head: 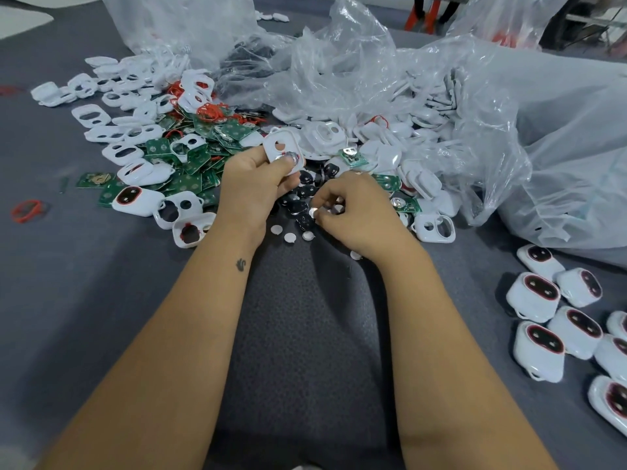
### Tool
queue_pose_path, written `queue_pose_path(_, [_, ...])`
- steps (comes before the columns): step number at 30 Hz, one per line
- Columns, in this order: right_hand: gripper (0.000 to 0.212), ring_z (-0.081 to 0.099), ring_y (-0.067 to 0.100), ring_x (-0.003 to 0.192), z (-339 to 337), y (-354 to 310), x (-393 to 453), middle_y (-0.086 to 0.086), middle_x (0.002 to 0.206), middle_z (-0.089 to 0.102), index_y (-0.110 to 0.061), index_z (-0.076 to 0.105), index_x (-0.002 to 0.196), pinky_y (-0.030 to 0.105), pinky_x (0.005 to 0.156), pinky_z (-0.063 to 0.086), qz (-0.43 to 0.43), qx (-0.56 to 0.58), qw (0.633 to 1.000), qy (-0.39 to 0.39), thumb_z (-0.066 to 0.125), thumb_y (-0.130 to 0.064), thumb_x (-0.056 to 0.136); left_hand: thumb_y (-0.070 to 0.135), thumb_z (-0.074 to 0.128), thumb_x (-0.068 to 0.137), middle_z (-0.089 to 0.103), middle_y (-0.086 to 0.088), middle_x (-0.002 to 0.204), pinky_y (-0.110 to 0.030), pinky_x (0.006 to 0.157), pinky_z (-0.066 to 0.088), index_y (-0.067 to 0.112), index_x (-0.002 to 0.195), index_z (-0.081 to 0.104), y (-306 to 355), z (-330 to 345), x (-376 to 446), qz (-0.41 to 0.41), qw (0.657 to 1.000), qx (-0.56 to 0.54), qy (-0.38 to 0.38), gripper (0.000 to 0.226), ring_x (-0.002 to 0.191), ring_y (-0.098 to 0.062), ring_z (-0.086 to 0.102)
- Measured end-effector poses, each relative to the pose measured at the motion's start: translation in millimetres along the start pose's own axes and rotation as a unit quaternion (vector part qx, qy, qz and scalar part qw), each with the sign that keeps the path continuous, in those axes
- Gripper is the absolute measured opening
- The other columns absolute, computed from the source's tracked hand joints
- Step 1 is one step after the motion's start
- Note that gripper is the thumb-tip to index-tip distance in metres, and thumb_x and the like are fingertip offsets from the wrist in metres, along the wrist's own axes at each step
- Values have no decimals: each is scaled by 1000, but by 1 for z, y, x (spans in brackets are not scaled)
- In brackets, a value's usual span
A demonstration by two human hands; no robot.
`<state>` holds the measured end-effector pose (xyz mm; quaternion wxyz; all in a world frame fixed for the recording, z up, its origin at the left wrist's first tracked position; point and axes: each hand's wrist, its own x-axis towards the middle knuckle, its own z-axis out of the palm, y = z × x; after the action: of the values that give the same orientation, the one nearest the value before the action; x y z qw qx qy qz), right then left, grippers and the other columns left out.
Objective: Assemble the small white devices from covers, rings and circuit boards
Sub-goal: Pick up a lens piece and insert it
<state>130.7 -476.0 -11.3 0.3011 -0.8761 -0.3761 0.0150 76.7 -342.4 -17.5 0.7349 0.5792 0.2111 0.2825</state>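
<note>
Two bare forearms reach from the near edge across a grey bench point(68, 300) strewn with parts. At the far end, the left hand point(252, 179) holds a white cover point(283, 147) tilted up above the pile, its grip closed around the cover's lower edge with the thumb pressed on the face. Just beside it, the right hand point(353, 206) is curled low over a cluster of black button pads point(303, 193), its grip narrow, pinching a small white disc point(312, 212) between thumb and fingertip. More white discs point(290, 237) lie loose on the bench just below both hands. Left of the hands, green circuit boards point(190, 183) are heaped among empty white covers point(98, 134), with red rings point(210, 111) tangled farther back and a single red ring point(27, 210) lying apart near the left edge. Crumpled clear plastic bags point(339, 72) spill further white parts behind and to the right. Assembled white devices point(539, 351) with dark red-rimmed faces cluster at the near right.
</note>
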Motion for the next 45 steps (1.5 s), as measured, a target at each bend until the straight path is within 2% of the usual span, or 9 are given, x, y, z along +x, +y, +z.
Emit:
queue_pose_path(3, [12,62,17,75,0,0,-2,-2,72,65,-19,65,74,31,72,52,33,88,995,17,64,-7,78,-1,59,91,70,-2,81,-14,60,50,11,86,71,1,0,-1,8,1000,21,-3,17,69,-9,64])
queue_pose_path(7, [17,51,-2,58,-1,2,0,-6,72,59,-16,66,87,9,58,42,78,261,956,107,62,0,85,3,60,88,72,-1,77,-15,55,48,15,80,71,1,0,-4,11,998,67,-11,19,66,-8,63])
queue_pose_path(11, [20,60,2,73,-4,2,2,-5,79,67,-20,70,87,17,74,49,56,332,927,165,64,-1,87,4,59,87,74,2,76,-16,54,47,19,81,71,3,2,-7,28,994,98,-39,21,64,-7,63])
queue_pose_path(20, [21,70,13,75,-3,0,4,2,74,72,-19,73,83,30,80,57,72,434,879,186,62,-2,87,5,60,87,75,-12,90,-19,57,50,21,86,73,0,5,-7,40,988,133,-74,20,68,-10,61])
queue_pose_path(27, [23,66,13,71,-4,0,5,-1,71,67,-14,70,89,26,76,56,65,457,866,194,61,7,86,6,60,87,72,-20,93,-21,56,48,13,93,73,-3,6,-6,38,984,145,-94,16,69,-16,60])
queue_pose_path(34, [22,64,17,77,-3,-2,4,1,78,68,-18,67,81,31,77,54,70,421,876,226,63,4,85,3,59,89,73,-8,82,-18,53,48,18,89,72,-4,10,-9,47,983,147,-96,19,62,-8,61])
queue_pose_path(39, [18,64,14,70,-1,-2,5,-2,71,66,-15,65,78,21,67,53,91,388,886,237,66,2,82,4,59,88,74,-16,87,-19,53,49,19,88,71,-4,10,-9,62,983,149,-84,19,67,-14,60])
queue_pose_path(43, [19,57,2,61,-1,-3,3,-12,63,63,-18,67,72,16,62,47,74,368,902,213,69,0,77,4,59,88,73,5,72,-16,53,48,23,86,71,-5,9,-9,78,985,143,-61,22,60,-1,62])
queue_pose_path(45, [18,58,1,61,1,-6,1,-10,64,65,-18,69,72,16,62,47,52,368,910,184,72,0,77,4,59,89,73,2,74,-17,53,48,19,87,71,-5,9,-9,85,983,149,-58,19,62,-3,61])
